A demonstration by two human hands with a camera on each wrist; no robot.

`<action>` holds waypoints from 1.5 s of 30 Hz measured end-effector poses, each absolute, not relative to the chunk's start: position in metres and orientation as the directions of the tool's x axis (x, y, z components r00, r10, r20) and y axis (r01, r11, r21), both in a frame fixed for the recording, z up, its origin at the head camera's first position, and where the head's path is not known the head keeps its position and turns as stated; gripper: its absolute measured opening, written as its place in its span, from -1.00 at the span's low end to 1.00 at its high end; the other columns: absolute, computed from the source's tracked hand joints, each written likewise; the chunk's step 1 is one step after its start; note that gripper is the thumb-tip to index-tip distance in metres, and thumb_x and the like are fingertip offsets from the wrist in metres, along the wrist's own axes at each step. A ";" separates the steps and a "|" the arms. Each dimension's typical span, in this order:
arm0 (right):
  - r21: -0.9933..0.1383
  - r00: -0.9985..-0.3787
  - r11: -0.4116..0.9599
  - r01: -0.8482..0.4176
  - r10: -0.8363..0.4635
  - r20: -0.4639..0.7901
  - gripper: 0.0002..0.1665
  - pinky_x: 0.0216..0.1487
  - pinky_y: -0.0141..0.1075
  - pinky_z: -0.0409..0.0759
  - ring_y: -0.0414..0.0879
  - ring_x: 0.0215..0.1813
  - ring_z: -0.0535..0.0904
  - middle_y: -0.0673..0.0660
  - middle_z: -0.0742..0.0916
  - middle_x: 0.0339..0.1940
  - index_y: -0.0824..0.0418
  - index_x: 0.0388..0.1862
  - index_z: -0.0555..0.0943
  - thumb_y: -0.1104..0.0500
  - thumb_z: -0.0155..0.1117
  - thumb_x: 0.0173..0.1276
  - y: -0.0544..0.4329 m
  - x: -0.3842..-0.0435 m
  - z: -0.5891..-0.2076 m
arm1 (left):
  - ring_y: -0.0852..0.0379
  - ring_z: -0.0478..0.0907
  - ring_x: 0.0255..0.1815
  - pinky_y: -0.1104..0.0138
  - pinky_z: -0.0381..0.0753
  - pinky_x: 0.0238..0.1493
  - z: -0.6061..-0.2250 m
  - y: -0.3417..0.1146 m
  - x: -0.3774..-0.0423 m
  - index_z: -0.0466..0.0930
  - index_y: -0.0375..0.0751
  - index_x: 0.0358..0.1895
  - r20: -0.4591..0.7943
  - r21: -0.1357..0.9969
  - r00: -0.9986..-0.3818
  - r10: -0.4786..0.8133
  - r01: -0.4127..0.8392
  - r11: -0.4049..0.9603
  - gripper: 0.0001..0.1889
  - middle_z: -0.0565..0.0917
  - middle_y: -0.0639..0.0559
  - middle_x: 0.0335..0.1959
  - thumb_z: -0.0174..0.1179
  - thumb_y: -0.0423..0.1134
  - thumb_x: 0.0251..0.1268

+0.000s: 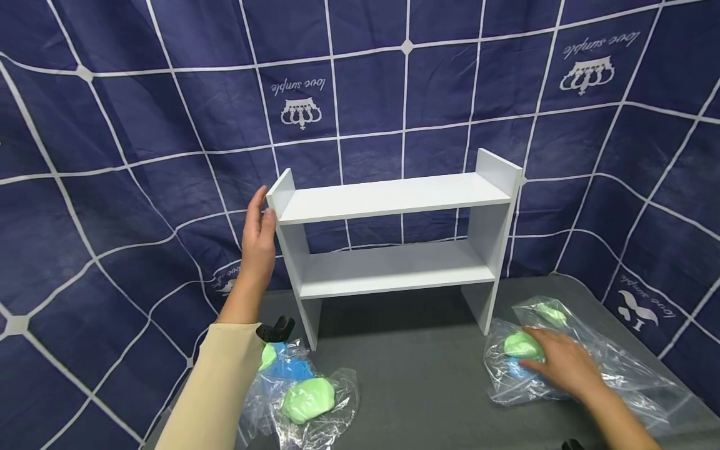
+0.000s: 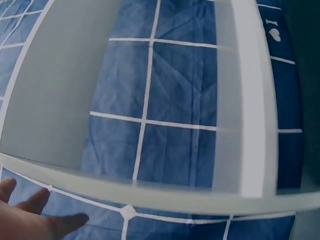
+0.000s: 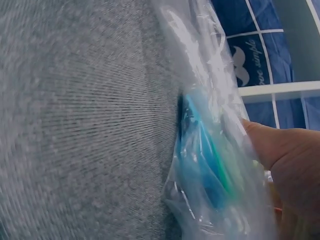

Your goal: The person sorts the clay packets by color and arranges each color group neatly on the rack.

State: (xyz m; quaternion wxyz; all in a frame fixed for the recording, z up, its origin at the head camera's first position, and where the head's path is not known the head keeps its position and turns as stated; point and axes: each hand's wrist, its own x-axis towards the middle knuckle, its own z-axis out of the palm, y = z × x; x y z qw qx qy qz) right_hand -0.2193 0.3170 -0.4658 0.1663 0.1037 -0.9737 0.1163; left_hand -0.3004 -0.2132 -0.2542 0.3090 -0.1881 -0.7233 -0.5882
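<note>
My left hand (image 1: 260,244) is raised at the left side panel of a white two-tier shelf (image 1: 394,197), fingers extended upward along its outer face. In the left wrist view its spread fingers (image 2: 35,202) show beside the panel edge, holding nothing. My right hand (image 1: 565,365) reaches over a clear plastic bag (image 1: 500,384) on the grey table, right of the shelf. Its thumb and forefinger are parted around a light green lump (image 1: 522,345) and a blue piece (image 1: 517,367) inside. The right wrist view has the thumb (image 3: 265,142) against the plastic; the other fingers are mostly hidden.
Another clear bag (image 1: 345,390) with a green lump (image 1: 308,400) and blue pieces (image 1: 289,369) lies at the front left, partly behind the left sleeve (image 1: 214,387). A dark blue checked cloth (image 1: 371,87) hangs behind the shelf and along both sides of the grey table (image 1: 405,375).
</note>
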 end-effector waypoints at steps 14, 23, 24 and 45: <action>-0.219 -0.932 0.952 -0.213 -0.130 0.339 -0.05 -0.06 0.38 0.49 0.45 0.12 0.52 0.46 0.62 0.19 0.30 0.29 0.51 -0.16 0.57 -0.01 0.319 -0.222 -0.471 | 0.18 0.08 0.63 0.23 -0.06 0.62 -0.227 -0.196 -0.324 0.44 -0.15 0.39 0.640 0.767 -0.747 -0.183 0.634 0.095 -0.48 0.27 0.12 0.58 -0.27 0.02 0.62; -0.237 -0.929 0.944 -0.228 -0.138 0.344 -0.05 -0.22 0.24 0.56 0.30 -0.03 0.56 0.36 0.65 0.01 0.34 0.22 0.56 -0.17 0.60 -0.08 0.318 -0.228 -0.469 | 0.05 0.22 0.56 0.26 0.13 0.54 -0.231 -0.198 -0.337 0.59 -0.06 -0.13 0.727 0.683 -0.657 -0.199 0.723 0.108 -0.67 0.45 -0.12 0.44 -0.23 -0.13 0.57; -0.243 -0.930 0.944 -0.225 -0.134 0.342 -0.06 -0.24 0.22 0.56 0.28 -0.05 0.56 0.33 0.65 -0.02 0.34 0.21 0.57 -0.16 0.60 -0.08 0.318 -0.229 -0.468 | 0.02 0.22 0.56 0.27 0.13 0.53 -0.232 -0.198 -0.338 0.58 0.01 -0.16 0.739 0.669 -0.643 -0.199 0.735 0.109 -0.69 0.45 -0.16 0.42 -0.23 -0.16 0.56; -0.301 -0.901 0.906 -0.298 -0.163 0.401 -0.14 -0.08 0.36 0.50 0.49 0.01 0.57 0.48 0.68 0.09 0.35 0.19 0.55 -0.04 0.61 -0.04 0.321 -0.228 -0.458 | -0.24 0.16 0.57 0.14 -0.02 0.59 -0.223 -0.179 -0.309 0.33 -0.65 -0.09 0.807 0.590 -0.570 -0.150 0.785 0.189 -0.61 0.39 -0.44 0.38 -0.32 -0.27 0.50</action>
